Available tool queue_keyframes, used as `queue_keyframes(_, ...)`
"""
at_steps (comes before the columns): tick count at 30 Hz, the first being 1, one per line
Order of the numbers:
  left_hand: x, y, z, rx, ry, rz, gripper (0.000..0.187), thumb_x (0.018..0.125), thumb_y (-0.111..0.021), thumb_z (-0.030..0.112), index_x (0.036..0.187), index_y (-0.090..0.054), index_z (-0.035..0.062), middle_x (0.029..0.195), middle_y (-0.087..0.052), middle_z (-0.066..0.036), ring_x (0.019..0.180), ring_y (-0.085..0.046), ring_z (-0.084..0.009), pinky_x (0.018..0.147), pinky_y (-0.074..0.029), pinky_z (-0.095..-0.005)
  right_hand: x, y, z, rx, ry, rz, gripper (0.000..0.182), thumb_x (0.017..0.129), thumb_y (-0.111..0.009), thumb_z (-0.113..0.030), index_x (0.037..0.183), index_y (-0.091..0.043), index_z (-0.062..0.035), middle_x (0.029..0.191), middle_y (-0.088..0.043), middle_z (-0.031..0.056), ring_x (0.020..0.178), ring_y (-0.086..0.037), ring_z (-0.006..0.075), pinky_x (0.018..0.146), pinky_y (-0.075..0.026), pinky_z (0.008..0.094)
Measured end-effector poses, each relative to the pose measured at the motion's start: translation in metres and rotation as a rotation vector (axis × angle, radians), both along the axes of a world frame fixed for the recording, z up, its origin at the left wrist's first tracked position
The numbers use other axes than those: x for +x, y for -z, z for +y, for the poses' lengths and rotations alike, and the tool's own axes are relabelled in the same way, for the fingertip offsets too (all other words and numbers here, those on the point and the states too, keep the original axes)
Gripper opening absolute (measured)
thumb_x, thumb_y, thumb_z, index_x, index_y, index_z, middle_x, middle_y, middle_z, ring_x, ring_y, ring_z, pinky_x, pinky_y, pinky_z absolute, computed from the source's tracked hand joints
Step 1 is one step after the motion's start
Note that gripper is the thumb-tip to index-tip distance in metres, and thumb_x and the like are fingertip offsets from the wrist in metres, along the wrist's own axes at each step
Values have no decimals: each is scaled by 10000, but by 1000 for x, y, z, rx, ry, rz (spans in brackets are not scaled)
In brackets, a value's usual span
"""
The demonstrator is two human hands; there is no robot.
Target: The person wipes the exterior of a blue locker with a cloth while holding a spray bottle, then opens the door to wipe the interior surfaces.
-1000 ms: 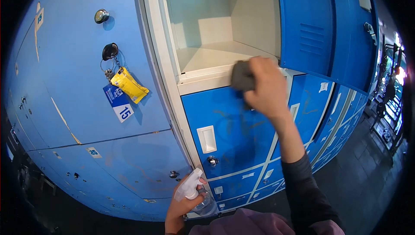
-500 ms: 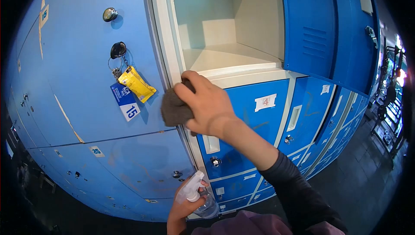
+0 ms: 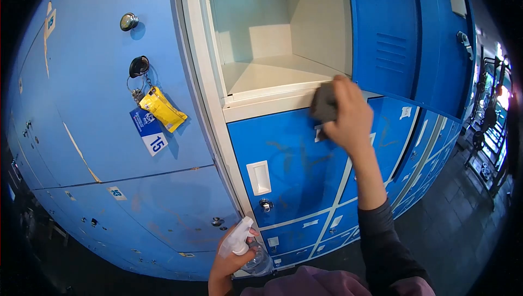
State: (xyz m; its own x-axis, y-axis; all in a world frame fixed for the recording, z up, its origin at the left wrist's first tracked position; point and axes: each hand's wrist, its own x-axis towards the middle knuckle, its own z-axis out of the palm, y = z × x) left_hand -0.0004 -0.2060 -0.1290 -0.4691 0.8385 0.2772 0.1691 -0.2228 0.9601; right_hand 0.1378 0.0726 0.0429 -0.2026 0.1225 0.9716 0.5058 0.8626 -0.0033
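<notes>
My right hand (image 3: 351, 116) is closed around a folded grey cloth (image 3: 324, 104), slightly blurred. The cloth rests against the cream frame rail (image 3: 272, 107) under the open locker compartment (image 3: 256, 40), near its right end, and partly covers the label on the blue door (image 3: 289, 165) below. Low in the view, my left hand (image 3: 226, 260) grips a clear spray bottle (image 3: 256, 260) by the neck of its white trigger head (image 3: 238, 239). The bottle is upright beside the lower lockers.
An open blue locker door (image 3: 384, 34) juts out at the right. Light blue lockers (image 3: 81, 105) stand on the left, where a yellow key fob (image 3: 163, 110) and a number 15 tag (image 3: 150, 131) hang from a lock. Gym equipment (image 3: 490, 105) stands far right on dark floor (image 3: 436, 209).
My right hand has moved the cloth rightward from the left frame post along the rail beneath the compartment. The left hand with the spray bottle has hardly moved. The view has shifted slightly.
</notes>
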Motion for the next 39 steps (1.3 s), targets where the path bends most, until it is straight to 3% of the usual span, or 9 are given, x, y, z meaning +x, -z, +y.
queue_keyframes(8,4,-2,0,-25,13,-6,468,662,-665,-70,1116,-587,10,991,-617,-17,827,-500,-81,723,-436,-237,-28,4,-28,-45,-87,-16,564,546,-709,-123,1070,-506,-78,1145,-554,134,1059,-566,321,802,-519,408)
queue_keyframes(11,5,-5,4,-36,15,-7,482,659,-664,-67,1129,-582,9,993,-618,-18,830,-499,-82,727,-436,-238,-63,-7,-79,-236,-223,-381,641,550,-779,-180,1117,-490,-104,1304,-461,123,1215,-478,302,912,-495,366)
queue_keyframes(16,3,-3,9,-48,8,17,481,652,-667,-69,1119,-584,12,995,-620,-24,828,-500,-81,734,-440,-242,-93,-3,-82,12,-370,-349,627,575,-738,-165,1151,-497,-104,1258,-479,119,1199,-482,291,893,-488,359)
queue_keyframes(17,2,-1,10,-42,14,16,478,650,-668,-68,1114,-585,13,997,-620,-25,824,-501,-81,733,-441,-244,-89,-1,-75,44,-359,-383,645,612,-756,-222,1172,-460,-101,1332,-412,124,1276,-397,267,884,-472,343)
queue_keyframes(22,2,2,13,-42,9,32,462,648,-674,-75,1093,-587,15,988,-627,-35,807,-507,-82,725,-446,-248,-53,3,-41,105,-246,-224,701,503,-796,-181,1131,-493,-105,1249,-516,124,1182,-510,288,816,-506,351)
queue_keyframes(24,2,2,13,-33,10,4,457,650,-674,-79,1089,-587,14,982,-630,-38,808,-510,-82,725,-447,-248,-35,4,-26,73,-153,-130,693,450,-741,-119,1113,-544,-82,1178,-583,149,1128,-561,332,875,-503,374)
queue_keyframes(32,1,-1,8,-12,47,-25,494,671,-666,-83,1148,-571,3,1010,-628,-52,830,-512,-89,741,-451,-247,-1,4,12,114,130,26,600,506,-695,-95,1085,-536,-80,1115,-569,77,1044,-569,263,720,-525,355)
queue_keyframes(36,-2,3,4,16,86,6,526,682,-661,-93,1190,-553,-6,1027,-622,-58,838,-512,-93,746,-450,-250,13,-20,-15,-194,-23,-29,501,588,-629,-89,1078,-530,-69,1034,-575,121,980,-565,324,763,-502,407)
queue_keyframes(39,-3,1,0,34,91,-22,532,688,-660,-97,1200,-547,-10,1031,-620,-60,840,-509,-94,746,-449,-250,17,-56,-30,52,-253,74,430,634,-604,-87,1056,-528,-59,973,-577,146,959,-564,352,787,-481,433)
